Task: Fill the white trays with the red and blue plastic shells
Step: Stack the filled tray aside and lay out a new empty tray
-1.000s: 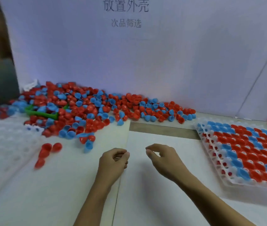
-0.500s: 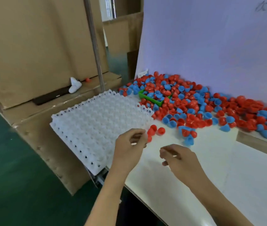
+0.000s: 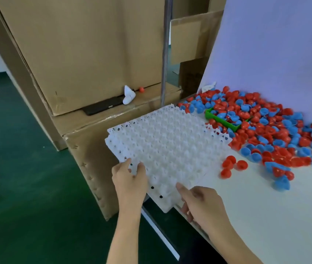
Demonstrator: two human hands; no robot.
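At the table's left end a stack of empty white trays [image 3: 167, 147] lies partly on the white table [image 3: 265, 202], its near-left corner hanging out over the edge above the green floor [image 3: 27, 178]. Left hand [image 3: 130, 180] grips the stack's left edge, thumb on top and fingers curled at the rim. Right hand [image 3: 203, 204] is at the near corner, thumb laid on top of the trays and the other fingers bent under or beside the edge; how firmly it holds I cannot tell. Just right of the trays three loose red shells [image 3: 231, 165] sit on the table, and beyond them a big heap of red and blue shells [image 3: 277, 130] spreads along the pale backdrop [image 3: 284, 44]. A green bin [image 3: 225, 119] is half buried in that heap, touching the trays' far-right corner or close to it. Behind the trays stand cardboard boxes [image 3: 86, 54] and a metal pole [image 3: 165, 50], with a dark flat object [image 3: 103, 105] and a white scrap [image 3: 128, 95] on the box ledge.
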